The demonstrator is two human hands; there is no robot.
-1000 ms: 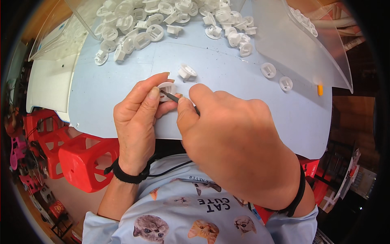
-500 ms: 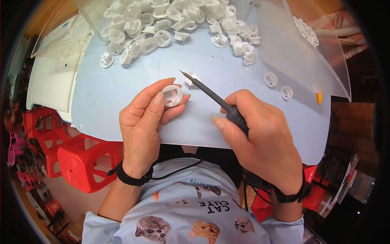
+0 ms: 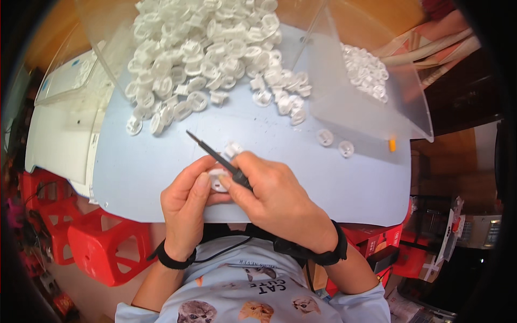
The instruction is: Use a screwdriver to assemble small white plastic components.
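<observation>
small, round white plastic piece (image 3: pixel 215 180), a small dark opening showing in its face, pinched in the left hand (image 3: pixel 182 200), slim dark grey tool (image 3: pixel 218 157), gripped slantwise in the right hand (image 3: pixel 281 189), narrow tip pointing up and left, clear of the piece

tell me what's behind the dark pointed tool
Beyond the dark tool, a loose white piece shows on the blue tabletop; its near side, covered by the right grip, can't be seen.
</observation>
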